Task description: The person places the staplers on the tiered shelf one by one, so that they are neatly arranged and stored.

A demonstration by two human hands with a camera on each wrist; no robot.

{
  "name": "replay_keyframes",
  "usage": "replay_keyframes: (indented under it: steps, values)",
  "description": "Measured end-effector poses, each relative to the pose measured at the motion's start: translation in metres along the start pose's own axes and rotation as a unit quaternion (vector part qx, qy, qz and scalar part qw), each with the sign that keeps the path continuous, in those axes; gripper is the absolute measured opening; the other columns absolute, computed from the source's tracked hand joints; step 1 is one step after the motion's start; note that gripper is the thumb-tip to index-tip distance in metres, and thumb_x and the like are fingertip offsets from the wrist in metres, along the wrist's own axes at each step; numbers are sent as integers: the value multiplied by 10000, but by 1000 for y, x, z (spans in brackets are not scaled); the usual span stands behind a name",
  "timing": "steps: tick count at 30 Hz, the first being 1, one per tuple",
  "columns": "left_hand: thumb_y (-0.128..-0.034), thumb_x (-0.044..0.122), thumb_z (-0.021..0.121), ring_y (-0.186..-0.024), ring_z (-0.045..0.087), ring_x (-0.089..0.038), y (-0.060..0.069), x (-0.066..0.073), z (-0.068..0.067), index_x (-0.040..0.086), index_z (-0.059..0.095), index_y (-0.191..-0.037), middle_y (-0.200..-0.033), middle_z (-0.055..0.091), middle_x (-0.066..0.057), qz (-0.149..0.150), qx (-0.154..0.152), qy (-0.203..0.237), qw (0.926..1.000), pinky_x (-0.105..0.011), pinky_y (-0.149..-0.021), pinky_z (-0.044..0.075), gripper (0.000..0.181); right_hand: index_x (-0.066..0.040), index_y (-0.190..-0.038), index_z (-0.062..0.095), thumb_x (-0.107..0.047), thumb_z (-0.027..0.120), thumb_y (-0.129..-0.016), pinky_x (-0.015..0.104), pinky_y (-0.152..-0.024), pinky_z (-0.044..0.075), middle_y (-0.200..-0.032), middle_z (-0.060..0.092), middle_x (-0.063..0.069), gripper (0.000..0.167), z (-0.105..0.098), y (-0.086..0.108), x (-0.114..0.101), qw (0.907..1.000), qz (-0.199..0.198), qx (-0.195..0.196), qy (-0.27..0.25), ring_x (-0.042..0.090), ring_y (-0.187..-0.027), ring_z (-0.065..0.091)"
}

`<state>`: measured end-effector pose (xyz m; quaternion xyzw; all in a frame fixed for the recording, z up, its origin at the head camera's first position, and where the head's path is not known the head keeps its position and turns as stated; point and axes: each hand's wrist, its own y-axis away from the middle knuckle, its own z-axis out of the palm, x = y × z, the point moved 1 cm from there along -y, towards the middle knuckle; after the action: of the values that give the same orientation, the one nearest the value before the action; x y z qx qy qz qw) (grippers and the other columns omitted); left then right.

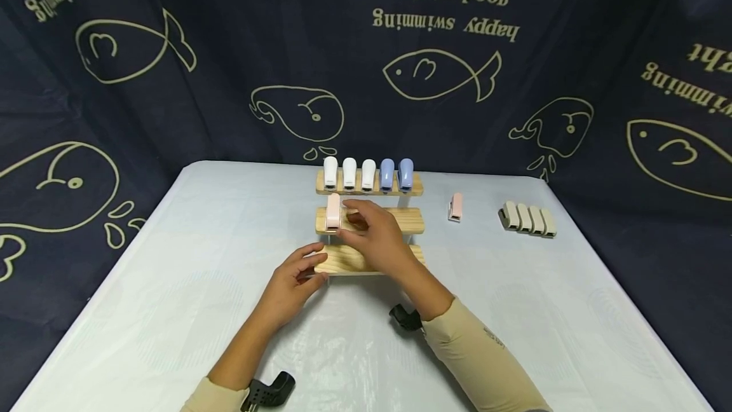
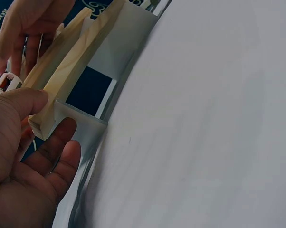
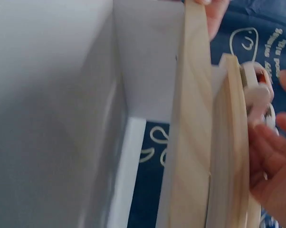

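Note:
A pink mini stapler [image 1: 333,212] stands at the left end of the middle wooden shelf [image 1: 406,221]. My right hand [image 1: 379,235] is just to its right, thumb and fingers spread apart; whether a fingertip touches the stapler is unclear. In the right wrist view, the same pink stapler [image 3: 258,97] shows beside the right fingers. My left hand [image 1: 291,281] holds the left end of the lowest shelf [image 1: 343,259]. In the left wrist view, the left thumb [image 2: 36,102] lies on the plank's edge, with fingers behind and below.
Three white staplers [image 1: 349,173] and two blue staplers [image 1: 387,173] line the top shelf [image 1: 415,188]. Another pink stapler [image 1: 455,206] lies on the white tabletop [image 1: 171,310], right of the rack. Several cream staplers [image 1: 524,216] sit side by side farther right.

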<state>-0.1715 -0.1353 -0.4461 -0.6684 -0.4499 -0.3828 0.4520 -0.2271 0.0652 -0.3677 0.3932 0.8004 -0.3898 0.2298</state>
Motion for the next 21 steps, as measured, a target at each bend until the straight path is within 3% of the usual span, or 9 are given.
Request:
replay_keyframes:
  steps: [6,11,15,21]
  values:
    - [-909,39,723,-1072,644,-252,1,-2,2,-46,629,-1287,-1462,483,-125,-1,45,24,10000,-309,-903,546,399,-45,-1272,640,-112,770,-888,338,-871,568,-1212,666,112,410,-33,13,15,9981,-510,-285,-207,222,-1027,679]
    - [-915,48,720,-1076,642,-228,2,-1,1,-28,633,-1290,-1462,488,-90,-46,18,29,10000,-292,-904,542,393,-26,-1230,659,-69,754,-893,399,-819,578,-1148,689,127,353,-70,27,43,9984,-560,6,-115,216,-982,680]
    - [-920,46,714,-1078,641,-228,2,-1,1,-24,637,-1288,-1458,492,-86,-18,-1,60,10000,-293,-907,541,383,-54,-1179,689,-65,759,-885,450,-770,553,-1073,719,91,302,-99,34,71,9973,-338,486,437,207,-927,687]
    - [-921,46,713,-1061,647,-222,1,0,0,-15,647,-1279,-1446,506,-60,-25,22,51,10000,-297,-902,543,369,-53,-1184,683,-115,748,-906,426,-785,523,-1115,695,119,293,-136,39,114,9896,460,861,1058,258,-971,659]
